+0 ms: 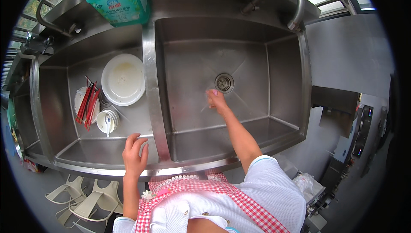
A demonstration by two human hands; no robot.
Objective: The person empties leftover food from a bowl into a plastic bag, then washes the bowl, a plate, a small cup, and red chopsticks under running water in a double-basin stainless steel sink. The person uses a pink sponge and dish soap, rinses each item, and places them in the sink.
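Observation:
My right hand (217, 99) is over the right sink basin (192, 59), beside the metal drain (224, 83). Its fingers are curled and blurred, with a small pink spot at them; whether it holds something I cannot tell. Fingers apart and empty, my left hand (135, 154) hovers above the front rim of the left basin. That basin holds a large white bowl (123, 79), a stack of small white bowls (112, 121) with a white spoon (108, 128) in the top one, and red chopsticks (86, 104) lying across a white plate (79, 99).
A large green dish soap bottle (120, 3) stands behind the divider (154, 82). Curved metal faucets rise at the back right (298, 5) and back left (39, 11). Pale chairs (98, 199) are on the floor at the lower left. Kitchen equipment (362, 130) stands on the right.

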